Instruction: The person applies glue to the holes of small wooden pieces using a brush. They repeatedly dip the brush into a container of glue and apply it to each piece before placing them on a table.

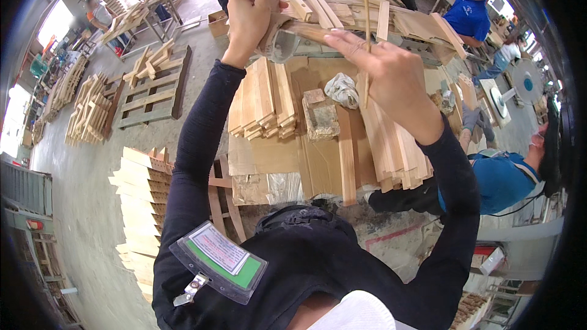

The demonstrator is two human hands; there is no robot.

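Note:
My left hand point(254, 18) is raised above the far side of the work surface, its fingers closed around a brown wooden piece point(309, 30) that slants toward my right hand. A translucent, clouded thing point(284, 46) hangs just below it; its kind I cannot make out. My right hand point(391, 73) is closed, with a thin wooden stick point(365, 6) passing up between its fingers, and its fingertips meet the wooden piece's right end. Beneath them lie a crumpled white rag point(342, 90) and a small smeared tray point(321, 119) on cardboard point(269, 156).
Stacked boards point(254, 101) lie left, more boards point(397, 153) right, with a single wooden strip point(347, 159) between. A co-worker in blue point(504, 183) bends close on the right. A pallet point(156, 95), a tall wood stack point(140, 208) and a fan point(526, 82) stand around.

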